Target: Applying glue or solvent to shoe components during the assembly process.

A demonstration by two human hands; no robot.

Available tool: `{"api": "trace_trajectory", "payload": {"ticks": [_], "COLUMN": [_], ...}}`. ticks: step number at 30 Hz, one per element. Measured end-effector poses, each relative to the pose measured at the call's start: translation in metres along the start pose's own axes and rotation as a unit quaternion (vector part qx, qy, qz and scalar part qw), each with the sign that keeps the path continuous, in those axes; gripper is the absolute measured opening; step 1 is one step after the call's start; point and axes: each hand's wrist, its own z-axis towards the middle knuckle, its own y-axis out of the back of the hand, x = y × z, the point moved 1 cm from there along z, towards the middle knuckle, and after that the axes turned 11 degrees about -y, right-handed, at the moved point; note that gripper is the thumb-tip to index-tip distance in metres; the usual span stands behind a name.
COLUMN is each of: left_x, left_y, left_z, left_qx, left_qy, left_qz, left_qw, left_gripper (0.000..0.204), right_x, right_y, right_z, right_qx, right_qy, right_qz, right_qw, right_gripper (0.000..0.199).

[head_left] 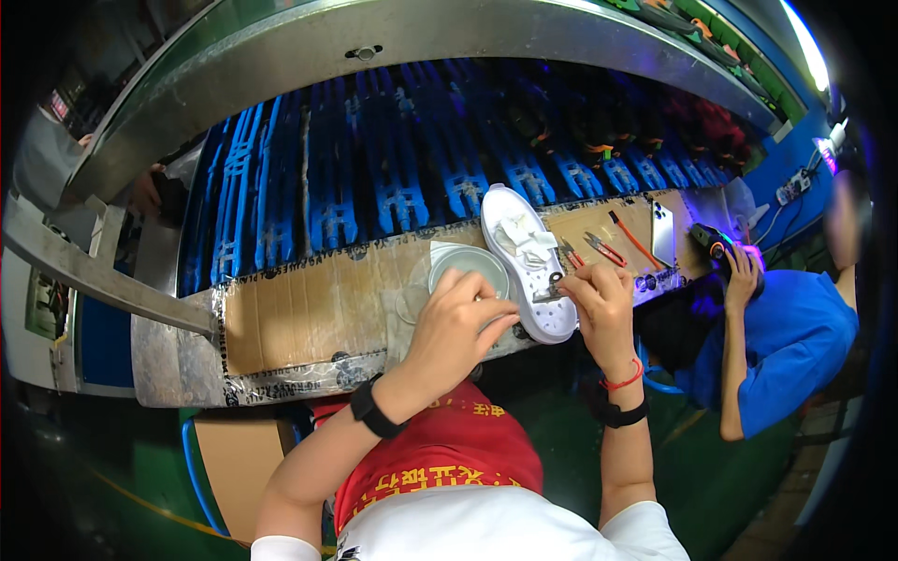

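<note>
My left hand [456, 321] is over the near side of a round greyish bowl [450, 256], its thumb and fingers brought together in a pinch. Whatever lies between those fingertips is too small to make out. In my right hand [601, 304] is a small dark metal tool [550, 290] with a ring-like part, held above a white shoe sole [556, 321]. The sole lies lengthwise between my hands, dotted with small holes at its near end. Crumpled white pieces [526, 240] rest in its upper half.
Cardboard [299, 323] covers the metal bench. Right of the sole lie red-handled pliers [606, 249], a red stick-like tool [636, 241] and a phone [662, 232]. Blue slatted racks [402, 201] run behind, under a metal beam [281, 58]. A co-worker in blue [781, 341] handles a dark shoe [716, 243] at right.
</note>
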Motion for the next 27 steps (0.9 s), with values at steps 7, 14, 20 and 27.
{"api": "trace_trajectory", "payload": {"ticks": [7,14,20,27], "left_x": [-0.001,-0.003,-0.001,0.0], "left_y": [-0.022,-0.024,-0.027,-0.023], "left_z": [0.023,0.021,0.021,0.022], "left_qx": [0.027,0.076,0.069,0.018], "left_qy": [-0.035,-0.022,-0.006,0.015], "left_qz": [0.048,0.067,0.042,0.03], "left_qw": [0.998,0.995,0.997,0.999], "left_gripper": [0.033,0.034,0.03,0.027], "right_x": [0.012,0.011,0.01,-0.035], "right_y": [0.012,0.01,0.014,0.005], "right_z": [-0.008,-0.013,-0.011,0.004], "right_qx": [0.008,0.021,0.038,-0.093], "right_qy": [0.148,0.191,0.208,-0.037], "right_qz": [-0.048,-0.045,-0.024,0.06], "right_qw": [0.988,0.98,0.977,0.993], "right_gripper": [0.021,0.018,0.015,0.019]}}
